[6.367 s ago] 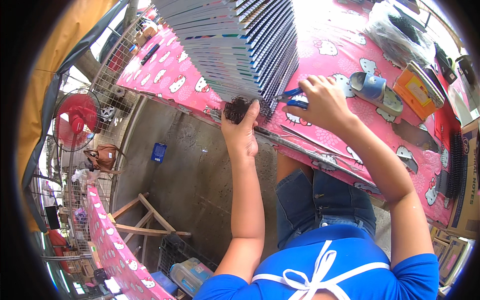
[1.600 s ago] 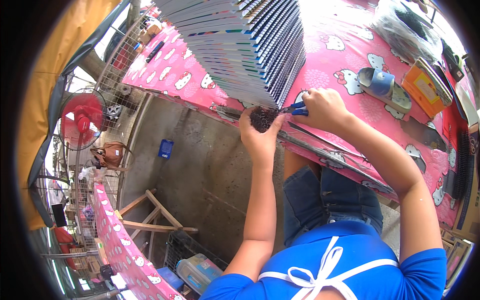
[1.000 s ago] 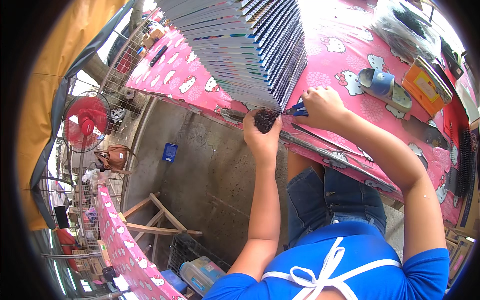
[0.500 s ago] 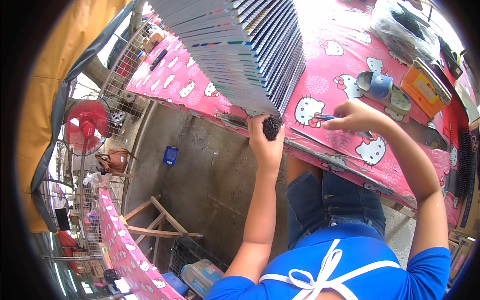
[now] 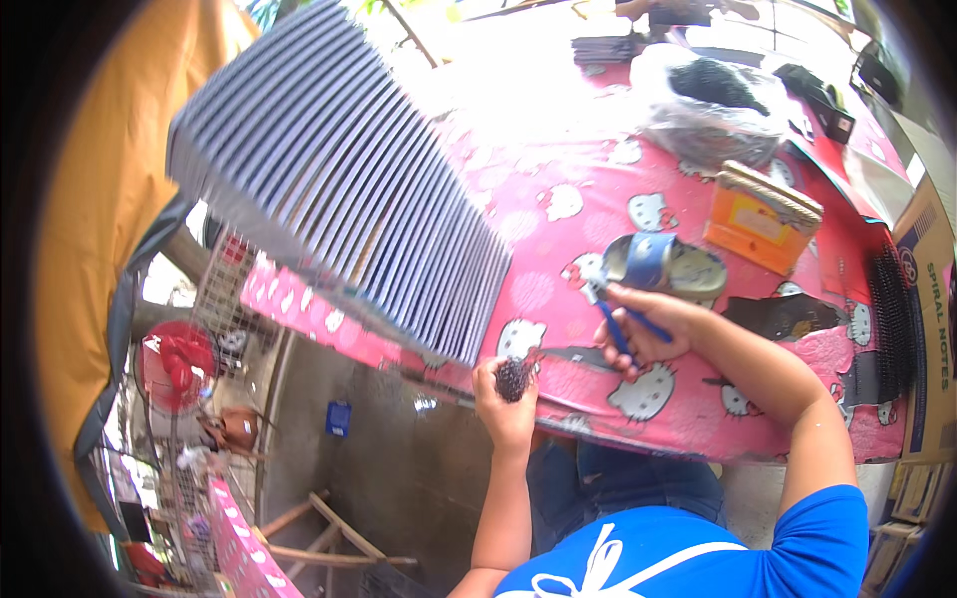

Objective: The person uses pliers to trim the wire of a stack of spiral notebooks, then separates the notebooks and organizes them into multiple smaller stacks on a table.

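My left hand is closed around a bundle of black spiral binding coils, whose ends show above the fingers. It is at the table's near edge, by the lower corner of a tall stack of notebooks with evenly spaced edges. My right hand grips pliers with blue handles above the table, jaws tilted toward the far side and handles spread apart. Just beyond that hand lies a blue slide sandal. A pink patterned cover lies over the table.
Behind the sandal stands an orange block-like package. Farther back sits a clear plastic bag with black contents. More black coils lie at the right, beside a cardboard box. A red fan stands at the left.
The view has turned, so the stack appears farther left and shows more of its edges. In my right hand the pliers now show spread handles. My left hand still holds the coils.
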### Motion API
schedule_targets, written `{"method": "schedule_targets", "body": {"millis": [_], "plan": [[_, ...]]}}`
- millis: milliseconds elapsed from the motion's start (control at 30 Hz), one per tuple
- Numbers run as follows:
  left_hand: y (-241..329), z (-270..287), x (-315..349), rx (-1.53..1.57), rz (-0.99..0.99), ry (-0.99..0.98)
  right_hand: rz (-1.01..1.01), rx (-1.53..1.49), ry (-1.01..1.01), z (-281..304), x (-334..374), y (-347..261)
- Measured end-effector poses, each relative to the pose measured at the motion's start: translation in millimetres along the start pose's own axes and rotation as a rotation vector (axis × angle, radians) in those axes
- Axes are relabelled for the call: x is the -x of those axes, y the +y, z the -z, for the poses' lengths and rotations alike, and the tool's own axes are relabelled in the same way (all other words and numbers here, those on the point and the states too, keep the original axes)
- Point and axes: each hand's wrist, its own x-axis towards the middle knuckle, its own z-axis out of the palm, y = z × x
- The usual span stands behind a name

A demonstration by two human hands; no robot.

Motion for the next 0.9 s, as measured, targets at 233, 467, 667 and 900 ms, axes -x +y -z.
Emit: {"method": "schedule_targets", "body": {"millis": [233,467,667,900], "plan": [[25,-42,-23,0.394,0.328,-0.127,0.027,-0.043,-0.090,6,-4,1],[113,-129,-128,0.806,0.476,-0.359,0.053,-0.057,-0.022,11,-9,2],[200,-264,-227,0.855,0.239,-0.570,0.022,-0.048,-0.024,8,-10,3],[263,-402,-304,0.022,-0.499,-0.285,0.034,-0.019,-0.132,13,-21,11]]}}
